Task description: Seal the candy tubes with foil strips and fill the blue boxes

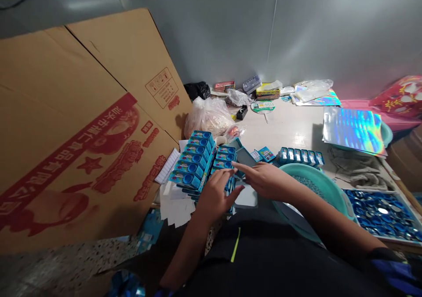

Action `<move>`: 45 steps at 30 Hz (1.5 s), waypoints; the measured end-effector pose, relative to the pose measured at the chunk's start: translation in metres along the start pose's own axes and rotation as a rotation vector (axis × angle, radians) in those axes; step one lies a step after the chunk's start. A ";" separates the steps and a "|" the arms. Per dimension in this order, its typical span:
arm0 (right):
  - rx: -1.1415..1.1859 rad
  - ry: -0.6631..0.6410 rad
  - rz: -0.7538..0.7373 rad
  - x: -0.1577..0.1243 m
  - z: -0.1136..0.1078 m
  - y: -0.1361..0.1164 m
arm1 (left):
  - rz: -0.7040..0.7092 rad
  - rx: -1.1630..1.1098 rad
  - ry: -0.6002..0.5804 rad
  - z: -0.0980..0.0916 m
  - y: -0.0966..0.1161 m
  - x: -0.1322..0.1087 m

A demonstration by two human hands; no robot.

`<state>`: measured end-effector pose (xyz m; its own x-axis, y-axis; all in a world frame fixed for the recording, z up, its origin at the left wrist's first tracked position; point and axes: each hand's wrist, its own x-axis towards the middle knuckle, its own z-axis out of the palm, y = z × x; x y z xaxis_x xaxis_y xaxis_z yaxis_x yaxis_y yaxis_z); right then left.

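My left hand (pixel 216 191) reaches over a right-hand stack of small blue printed boxes (pixel 225 157), with its fingers stretched out and thumb spread apart. My right hand (pixel 262 179) comes in from the right, its index finger extended toward the same boxes, close to the left fingertips. Its other fingers are partly hidden, and nothing shows in its grip. Beside this stack stands a taller one of blue boxes (pixel 193 156), each with a round blue ring on its face. A grey-blue open box (pixel 245 158) lies just behind my right hand.
A large cardboard carton (pixel 125 64) stands at the left. On the right are a teal basin (pixel 341 191) of small pieces, a tray of shiny blue parts (pixel 382 211), a row of blue boxes (pixel 300 157) and iridescent sheets (pixel 352 127). A plastic bag (pixel 209 116) sits behind.
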<state>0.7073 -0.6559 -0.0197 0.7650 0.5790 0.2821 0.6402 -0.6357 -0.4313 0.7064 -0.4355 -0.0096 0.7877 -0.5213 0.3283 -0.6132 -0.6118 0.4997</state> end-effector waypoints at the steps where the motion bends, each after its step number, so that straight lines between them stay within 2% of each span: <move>1: -0.035 -0.015 -0.035 0.002 0.001 -0.002 | 0.016 -0.005 -0.087 0.002 0.000 0.005; 3: -0.057 -0.028 -0.075 0.004 0.004 -0.004 | 0.009 -0.034 -0.190 0.008 -0.003 0.011; 4: -0.052 -0.020 -0.068 0.006 0.006 -0.003 | -0.017 -0.077 -0.197 0.011 -0.005 0.012; 6: -0.006 0.034 0.000 0.007 0.008 0.001 | -0.166 -0.266 -0.077 0.016 -0.009 0.012; 10: 0.274 0.214 0.187 0.006 0.020 0.010 | -0.536 -0.611 0.294 0.023 -0.017 0.003; 13: 0.538 0.238 0.161 0.009 0.039 0.007 | -0.631 -0.715 0.365 0.029 -0.020 -0.001; 17: 0.735 0.295 0.154 0.016 0.064 -0.008 | -0.690 -0.827 0.402 0.035 -0.020 -0.003; 20: 0.851 0.300 0.269 0.019 0.074 -0.012 | -0.711 -0.811 0.432 0.037 -0.020 -0.005; 23: 0.898 0.251 0.363 0.019 0.081 -0.008 | -0.705 -0.706 0.436 0.036 -0.021 -0.010; 28: 0.777 0.157 0.425 0.020 0.092 0.001 | -0.637 -0.422 0.423 0.035 -0.026 -0.017; 33: 0.776 0.154 0.433 0.020 0.108 0.010 | -0.506 -0.173 0.394 0.041 -0.036 -0.019; 39: 0.944 0.176 0.366 0.013 0.122 0.011 | -0.412 0.015 0.359 0.050 -0.042 -0.021; 45: 0.824 0.210 0.322 0.012 0.127 0.011 | -0.383 0.118 0.343 0.057 -0.048 -0.024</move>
<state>0.7147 -0.5908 -0.1294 0.9469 0.2804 0.1575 0.2019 -0.1373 -0.9697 0.7134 -0.4275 -0.0869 0.9187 -0.0345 0.3934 -0.2645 -0.7935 0.5481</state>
